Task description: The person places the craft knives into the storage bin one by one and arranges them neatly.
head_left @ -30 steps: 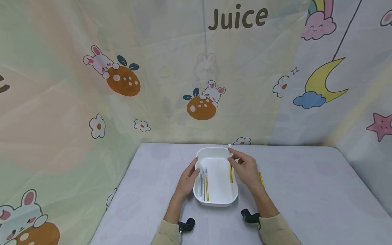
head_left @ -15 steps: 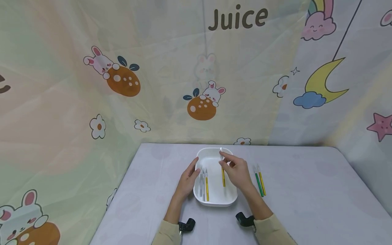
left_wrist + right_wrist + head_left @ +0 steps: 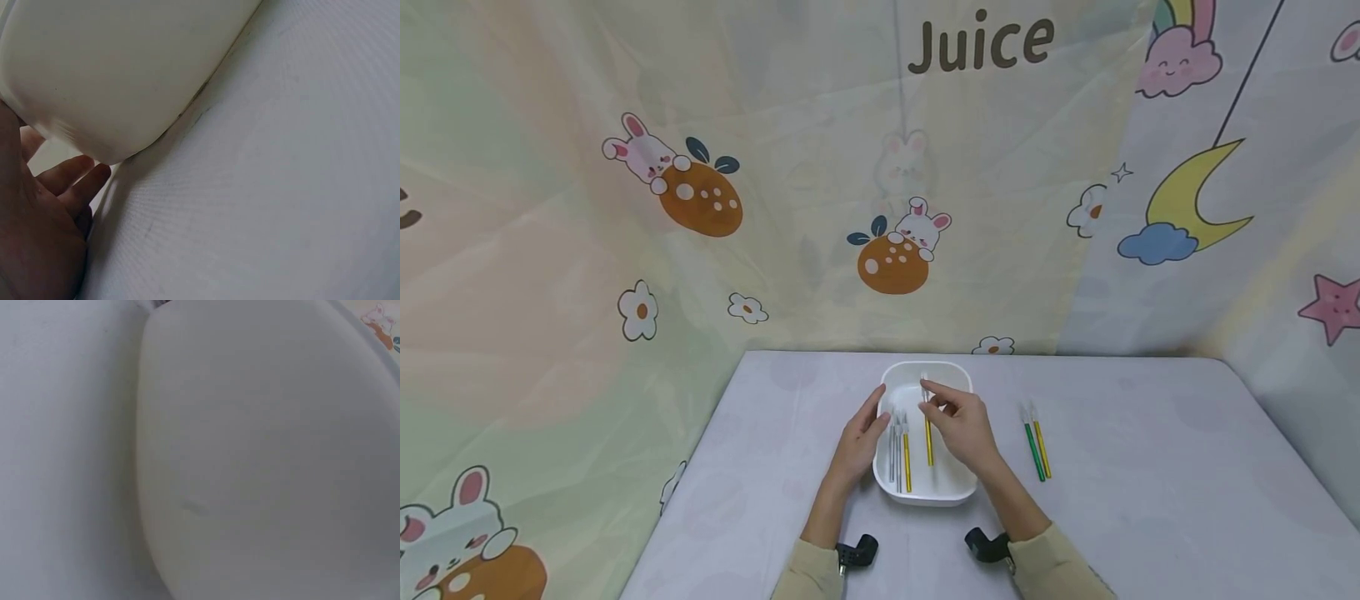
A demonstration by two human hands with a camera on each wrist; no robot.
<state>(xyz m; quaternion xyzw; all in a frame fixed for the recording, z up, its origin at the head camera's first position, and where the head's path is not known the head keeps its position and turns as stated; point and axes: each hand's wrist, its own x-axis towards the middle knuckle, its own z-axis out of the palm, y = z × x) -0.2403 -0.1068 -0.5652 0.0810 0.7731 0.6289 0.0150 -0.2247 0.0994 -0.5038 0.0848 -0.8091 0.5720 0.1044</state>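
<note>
A white rectangular tray (image 3: 955,493) stands on the table. My left hand (image 3: 852,443) holds its left rim, the thumb over the edge; in the left wrist view, that hand (image 3: 47,212) has its fingers against the tray's outer wall (image 3: 125,75). Above the tray's middle, my right hand (image 3: 964,427) pinches a slim yellow-handled tool (image 3: 929,446) with a pale, clear-looking tip pointing away. Inside, along the left, lie a similar yellow-handled tool (image 3: 907,462) and slim silver-grey ones (image 3: 895,458). The right wrist view shows the tray wall (image 3: 262,450), with the hand out of sight.
On the table right of the tray lie a green-handled tool (image 3: 1034,452) and a yellow-handled one (image 3: 1042,450), side by side. A pale cloth (image 3: 1165,483) covers the table. A printed curtain (image 3: 805,208) hangs behind its far edge.
My right hand has carried the yellow-handled tool left, from the tray's right rim to over its middle. The pair on the table has come into full view. My left hand stays put.
</note>
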